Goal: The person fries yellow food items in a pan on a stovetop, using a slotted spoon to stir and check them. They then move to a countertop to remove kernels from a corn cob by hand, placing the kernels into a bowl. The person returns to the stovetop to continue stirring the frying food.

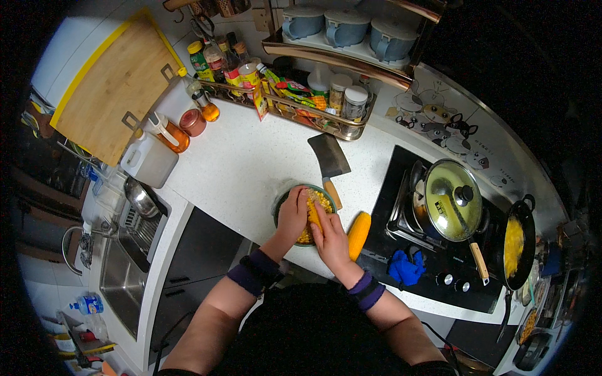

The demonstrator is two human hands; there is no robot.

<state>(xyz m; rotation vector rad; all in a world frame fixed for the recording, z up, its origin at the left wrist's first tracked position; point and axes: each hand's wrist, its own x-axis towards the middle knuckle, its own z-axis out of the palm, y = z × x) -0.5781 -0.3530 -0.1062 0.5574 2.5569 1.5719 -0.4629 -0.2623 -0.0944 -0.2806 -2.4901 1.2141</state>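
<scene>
Over a round green-rimmed bowl (335, 203) on the white counter, both hands grip one ear of corn (312, 212). My left hand (292, 214) wraps its left side, and my right hand (331, 237) presses along its right side with the thumb and fingers. Yellow kernels (304, 237) lie in the bowl beneath the ear. Just right of my right hand, a whole peeled ear of corn (360, 232) rests at the hob's edge. A cleaver (330, 157) with a wooden handle lies flat behind the bowl, its handle close to the rim.
To the right, a black gas hob (385, 188) carries a glass-lidded pot (451, 199), a frying pan (517, 244) with yellow food and a blue cloth (407, 267). Behind stand a condiment rack (291, 108), oil bottles (169, 134) and a cutting board (117, 84). A sink (123, 277) is left.
</scene>
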